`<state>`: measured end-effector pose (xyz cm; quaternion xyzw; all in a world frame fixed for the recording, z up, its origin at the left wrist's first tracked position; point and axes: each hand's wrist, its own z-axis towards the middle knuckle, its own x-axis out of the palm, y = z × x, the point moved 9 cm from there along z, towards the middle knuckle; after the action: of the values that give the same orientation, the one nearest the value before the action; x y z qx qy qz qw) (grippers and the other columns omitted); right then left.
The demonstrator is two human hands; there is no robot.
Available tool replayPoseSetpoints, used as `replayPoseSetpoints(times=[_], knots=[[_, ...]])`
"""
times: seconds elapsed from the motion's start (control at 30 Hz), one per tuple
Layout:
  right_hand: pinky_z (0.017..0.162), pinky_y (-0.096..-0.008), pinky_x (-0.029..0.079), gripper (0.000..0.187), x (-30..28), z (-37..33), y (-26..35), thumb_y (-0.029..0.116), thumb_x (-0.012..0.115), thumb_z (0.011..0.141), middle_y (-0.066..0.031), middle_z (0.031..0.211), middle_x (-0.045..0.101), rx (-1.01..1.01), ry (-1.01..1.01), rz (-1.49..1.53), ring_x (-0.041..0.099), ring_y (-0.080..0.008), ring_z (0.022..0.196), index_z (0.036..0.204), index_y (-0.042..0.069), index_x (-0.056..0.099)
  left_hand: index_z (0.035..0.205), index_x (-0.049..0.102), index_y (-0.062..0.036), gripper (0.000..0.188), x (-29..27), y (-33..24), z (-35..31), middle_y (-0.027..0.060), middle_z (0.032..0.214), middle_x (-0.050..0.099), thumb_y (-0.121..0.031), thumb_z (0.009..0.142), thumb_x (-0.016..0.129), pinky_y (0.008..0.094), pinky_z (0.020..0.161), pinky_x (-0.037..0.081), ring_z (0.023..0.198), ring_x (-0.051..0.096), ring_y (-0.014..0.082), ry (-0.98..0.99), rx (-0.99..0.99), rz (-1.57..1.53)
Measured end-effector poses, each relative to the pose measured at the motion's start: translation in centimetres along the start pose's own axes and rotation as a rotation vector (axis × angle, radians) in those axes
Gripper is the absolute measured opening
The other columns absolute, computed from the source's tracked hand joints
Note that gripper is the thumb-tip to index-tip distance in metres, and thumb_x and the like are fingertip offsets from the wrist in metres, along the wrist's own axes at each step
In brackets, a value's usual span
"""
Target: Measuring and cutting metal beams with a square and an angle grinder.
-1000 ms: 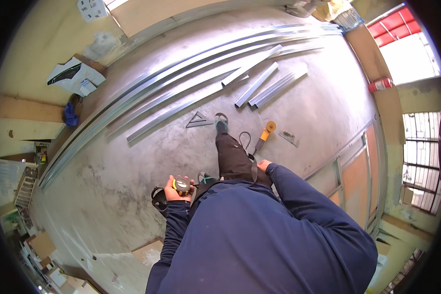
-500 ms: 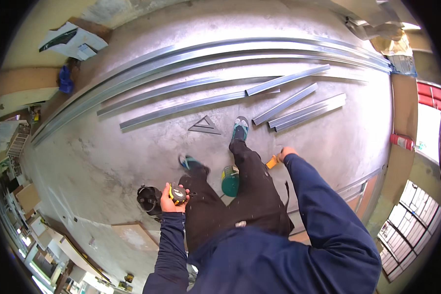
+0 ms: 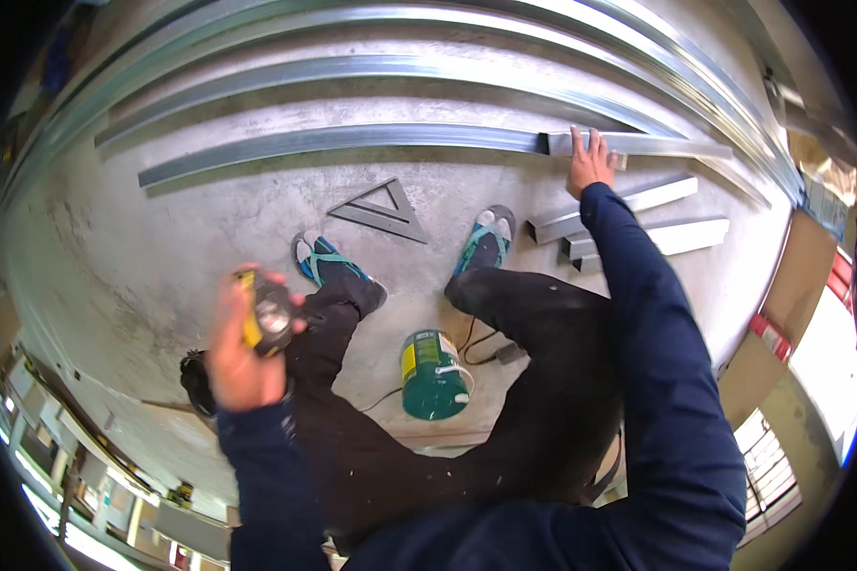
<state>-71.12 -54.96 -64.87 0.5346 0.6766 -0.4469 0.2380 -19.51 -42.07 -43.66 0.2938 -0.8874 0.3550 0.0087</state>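
My left hand [image 3: 243, 352], blurred by motion, is closed around a black and yellow tape measure [image 3: 272, 316], above my left thigh. My right hand [image 3: 592, 167] reaches forward with its fingers spread across the left end of a short metal channel [image 3: 671, 145]. That channel overlaps the right end of a longer metal channel [image 3: 343, 138] on the floor. A small pale piece [image 3: 622, 162] shows beside the right hand; its kind is unclear. Between my feet and these channels lies a grey triangular square [image 3: 387, 215].
More short channels [image 3: 657, 240] lie at the right, and long metal channels [image 3: 371, 67] stretch across the far floor. Between my legs stands a green bucket [image 3: 436, 381] with a cord [image 3: 476, 352] behind it. A red cylinder [image 3: 769, 337] is by the right wall.
I have bent lower, and my feet are wider apart. My right hand has moved forward onto the short channel; the orange item it held no longer shows clearly. The tape measure has moved left.
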Motion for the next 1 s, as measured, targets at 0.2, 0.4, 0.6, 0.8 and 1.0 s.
replayPoseSetpoints(times=[0.2, 0.4, 0.6, 0.8, 1.0], knots=[[0.087, -0.0464, 0.055, 0.05, 1.2, 7.0, 0.8, 0.024, 0.084, 0.067, -0.0122, 0.109, 0.069, -0.351, 0.139, -0.146, 0.067, -0.0332, 0.105, 0.112, 0.011, 0.067, 0.131, 0.04, -0.001, 0.052, 0.6, -3.3, -3.0, 0.0223, 0.118, 0.049, -0.045, 0.103, 0.047, 0.0367, 0.068, 0.06, 0.1, 0.061, 0.037, 0.245, 0.209, -0.078], [0.086, -0.047, 0.055, 0.041, -6.1, 8.0, -1.1, 0.023, 0.078, 0.077, -0.0145, 0.11, 0.07, -0.227, -0.175, -0.036, 0.068, -0.0347, 0.105, 0.114, 0.01, 0.065, 0.135, 0.042, -0.0003, 0.055, -1.3, -2.0, -6.0, 0.024, 0.119, 0.052, -0.046, 0.104, 0.045, 0.0391, 0.067, 0.06, 0.1, 0.062, 0.0394, 0.244, 0.332, -0.147], [0.089, -0.0513, 0.055, 0.036, -7.4, 6.2, 6.2, 0.028, 0.064, 0.09, -0.0153, 0.119, 0.07, -0.294, -0.104, -0.041, 0.068, -0.0314, 0.11, 0.12, 0.009, 0.066, 0.129, 0.053, -0.004, 0.045, -1.5, -1.0, -6.3, 0.0187, 0.112, 0.063, -0.04, 0.102, 0.048, 0.0408, 0.064, 0.056, 0.093, 0.064, 0.0367, 0.324, 0.333, -0.196], [0.088, -0.0428, 0.056, 0.044, -2.5, -6.0, 25.7, 0.045, 0.07, 0.086, -0.0153, 0.108, 0.074, -0.56, -0.034, 0.47, 0.071, -0.0347, 0.096, 0.113, 0.011, 0.074, 0.125, 0.054, -0.012, 0.03, 1.2, 2.9, -2.0, 0.0138, 0.105, 0.063, -0.026, 0.099, 0.049, 0.0441, 0.067, 0.058, 0.086, 0.067, 0.0318, 0.406, 0.205, 0.071], [0.086, -0.0399, 0.053, 0.075, -14.3, -19.8, 34.7, 0.072, 0.036, 0.097, -0.0093, 0.116, 0.065, -0.968, 0.51, 2.005, 0.063, -0.0226, 0.109, 0.125, 0.005, 0.059, 0.115, 0.058, -0.0178, 0.022, 0.9, 3.0, 1.0, 0.0068, 0.095, 0.058, -0.018, 0.093, 0.054, 0.0456, 0.06, 0.058, 0.08, 0.065, 0.0263, 0.188, 0.427, 0.204]])
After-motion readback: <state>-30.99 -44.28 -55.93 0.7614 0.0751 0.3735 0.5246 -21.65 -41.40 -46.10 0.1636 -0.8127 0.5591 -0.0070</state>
